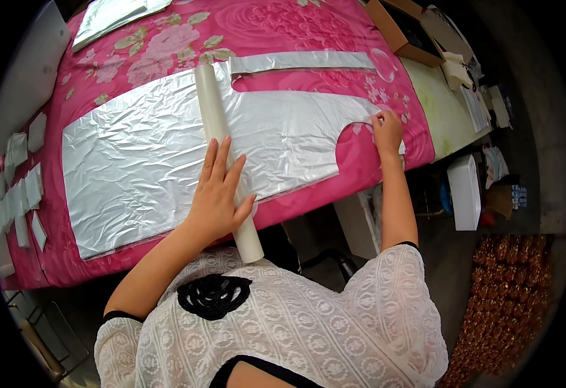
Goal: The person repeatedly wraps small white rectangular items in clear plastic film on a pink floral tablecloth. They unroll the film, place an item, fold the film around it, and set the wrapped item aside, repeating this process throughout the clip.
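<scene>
Two hands: left hand [213,205] open, fingers spread on one long cream cylindrical tube [210,107]; right hand [387,132] pinching the edge of one shiny silver-white plastic sheet [128,165], which stretches leftward beneath the tube.

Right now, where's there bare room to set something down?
The widest free patch is the pink floral cloth beyond the silver sheet, between the silver stack and cardboard box. A smaller one is the pale green surface on the box's near side. Mid-table is crowded: sheet, pale roll, left hand, right hand.
</scene>
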`<action>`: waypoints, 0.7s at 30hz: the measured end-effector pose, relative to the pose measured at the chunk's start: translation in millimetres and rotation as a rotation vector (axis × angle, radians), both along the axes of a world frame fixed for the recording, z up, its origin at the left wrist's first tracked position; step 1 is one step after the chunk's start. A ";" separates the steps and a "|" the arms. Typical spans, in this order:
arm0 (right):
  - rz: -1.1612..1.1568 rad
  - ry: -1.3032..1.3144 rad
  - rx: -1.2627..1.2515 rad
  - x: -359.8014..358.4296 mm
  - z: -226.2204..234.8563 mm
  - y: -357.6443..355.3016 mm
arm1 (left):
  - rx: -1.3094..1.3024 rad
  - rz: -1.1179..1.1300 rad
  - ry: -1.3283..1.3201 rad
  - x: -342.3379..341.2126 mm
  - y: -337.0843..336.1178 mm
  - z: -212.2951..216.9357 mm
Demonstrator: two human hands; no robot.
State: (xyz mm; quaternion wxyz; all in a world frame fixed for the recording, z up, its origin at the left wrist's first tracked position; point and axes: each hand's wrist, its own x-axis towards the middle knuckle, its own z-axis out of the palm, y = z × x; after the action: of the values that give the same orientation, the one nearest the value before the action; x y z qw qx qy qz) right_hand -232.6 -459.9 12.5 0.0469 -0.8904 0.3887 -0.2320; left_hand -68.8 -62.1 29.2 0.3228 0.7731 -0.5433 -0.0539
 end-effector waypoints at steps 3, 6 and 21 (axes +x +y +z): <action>0.117 -0.094 -0.285 -2.4 12.5 8.7 | 0.007 -0.010 0.002 -0.4 -1.0 -1.7; 0.197 -0.250 -0.174 10.9 35.1 55.0 | -0.004 -0.009 0.025 -1.4 -1.4 1.8; 1.033 -0.075 0.914 61.2 77.8 295.9 | -0.209 0.326 1.494 49.6 66.7 10.2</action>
State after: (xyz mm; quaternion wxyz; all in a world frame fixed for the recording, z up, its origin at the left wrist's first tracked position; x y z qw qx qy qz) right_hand -171.4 -164.0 90.3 0.5355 -0.8437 -0.0283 -0.0233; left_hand -19.2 4.6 39.3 0.6791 0.5671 -0.0625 -0.4618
